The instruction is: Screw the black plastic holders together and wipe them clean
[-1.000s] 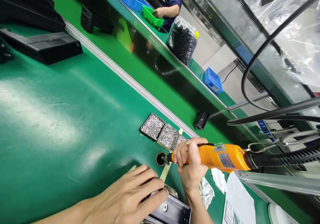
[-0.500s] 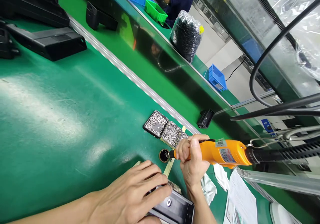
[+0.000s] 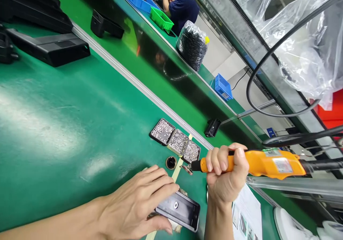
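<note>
My right hand is wrapped round an orange electric screwdriver, whose tip points left with a small metal piece at its end. Just left of that tip sits a small round container with dark contents. My left hand holds a black rectangular housing against the bench, fingers over its left end and thumb at its lower side. A light round spot shows inside the housing. Behind the hands, three small square trays of metal parts stand in a row.
Black housings lie at the upper left, with others beyond the metal rail. Printed sheets lie at the lower right. A black cable hangs at the right. Across the partition sits a person.
My right hand has drawn the screwdriver back to the right, away from the round container. The small metal piece at its tip is now clear of the container. My left hand stays on the housing.
</note>
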Available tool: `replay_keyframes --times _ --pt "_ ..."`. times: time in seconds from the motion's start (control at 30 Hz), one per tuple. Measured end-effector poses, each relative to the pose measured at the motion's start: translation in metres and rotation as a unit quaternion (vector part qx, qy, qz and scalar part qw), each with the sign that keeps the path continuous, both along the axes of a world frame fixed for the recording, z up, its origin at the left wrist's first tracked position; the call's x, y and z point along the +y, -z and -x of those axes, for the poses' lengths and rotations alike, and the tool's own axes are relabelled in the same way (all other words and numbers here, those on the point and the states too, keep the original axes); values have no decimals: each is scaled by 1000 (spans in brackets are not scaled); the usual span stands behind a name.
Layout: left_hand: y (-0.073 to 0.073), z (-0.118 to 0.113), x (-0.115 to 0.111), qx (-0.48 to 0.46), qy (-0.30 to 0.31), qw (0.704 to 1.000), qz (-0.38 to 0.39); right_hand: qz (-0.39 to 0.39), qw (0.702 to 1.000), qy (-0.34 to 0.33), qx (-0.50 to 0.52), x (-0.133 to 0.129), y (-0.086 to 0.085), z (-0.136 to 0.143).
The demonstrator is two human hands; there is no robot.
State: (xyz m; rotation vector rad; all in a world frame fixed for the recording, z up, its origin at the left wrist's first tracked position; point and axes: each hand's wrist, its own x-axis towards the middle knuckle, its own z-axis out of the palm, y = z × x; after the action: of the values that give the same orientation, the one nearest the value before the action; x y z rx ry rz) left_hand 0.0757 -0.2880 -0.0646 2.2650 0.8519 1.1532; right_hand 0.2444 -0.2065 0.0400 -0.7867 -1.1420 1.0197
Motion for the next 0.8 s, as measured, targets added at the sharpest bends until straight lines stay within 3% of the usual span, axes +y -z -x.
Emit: replay_keyframes --times 0.17,0.3,0.53,0.8 --pt "-3 1 0 -5 -4 1000 12 2 1000 -6 14 -23 -26 -14" --pt "-2 1 1 -14 8 1000 25 18 999 -26 26 -49 -34 -21" --pt "-1 3 -1 -10 16 999 41 -1 998 -65 -11 -78 -20 -20" --pt "-1 2 0 -8 14 999 44 0 998 -57 -35 -81 -8 -13"
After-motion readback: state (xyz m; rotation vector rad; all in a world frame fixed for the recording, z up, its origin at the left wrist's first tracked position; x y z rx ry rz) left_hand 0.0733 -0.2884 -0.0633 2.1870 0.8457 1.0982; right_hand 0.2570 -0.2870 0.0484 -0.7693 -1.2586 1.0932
